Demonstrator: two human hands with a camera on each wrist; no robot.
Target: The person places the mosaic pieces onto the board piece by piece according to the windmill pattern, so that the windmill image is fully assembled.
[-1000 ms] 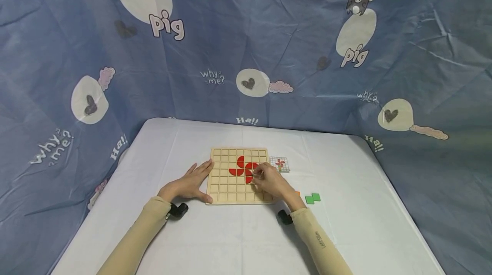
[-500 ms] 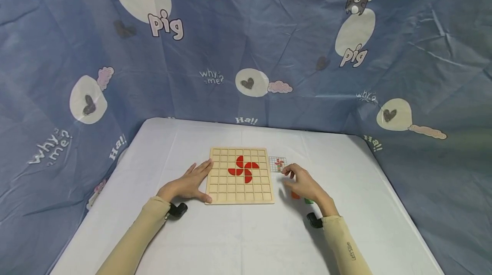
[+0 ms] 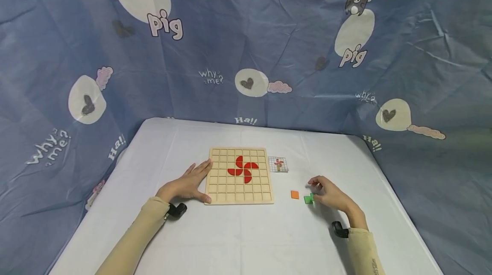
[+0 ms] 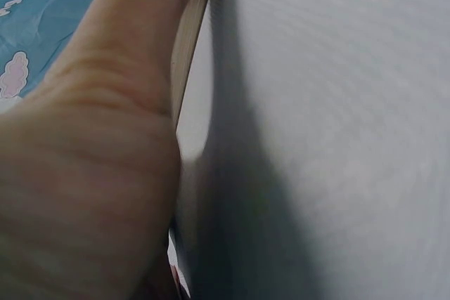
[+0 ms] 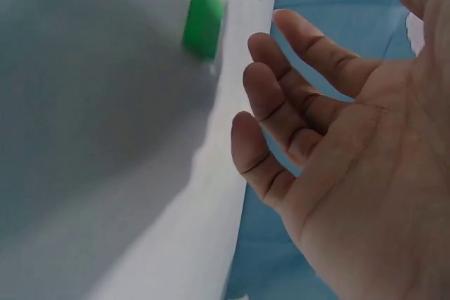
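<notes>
My left hand (image 3: pixel 186 185) lies with spread fingers along the left edge of a wooden grid board (image 3: pixel 223 189), touching its rim. Red quarter-round pieces (image 3: pixel 251 165) form a pinwheel in the board's middle cells. To the right, my right hand (image 3: pixel 329 194) hovers over two green square tiles (image 3: pixel 308 200) and partly covers one. In the right wrist view, its fingers (image 5: pixel 264 93) are loosely bent with nothing visible between them, apart from the blurred green tiles (image 5: pixel 204 22). An orange square tile (image 3: pixel 294 194) lies left of the green ones.
A small pattern card (image 3: pixel 278 164) with a printed red pinwheel sits beside the board's upper right edge. White cloth covers the table (image 3: pixel 238 241). A blue printed curtain (image 3: pixel 307 104) hangs behind it.
My right hand has left the red pieces and moved right, past the card and orange tile, to the green tiles. My left hand has stayed at the board's edge.
</notes>
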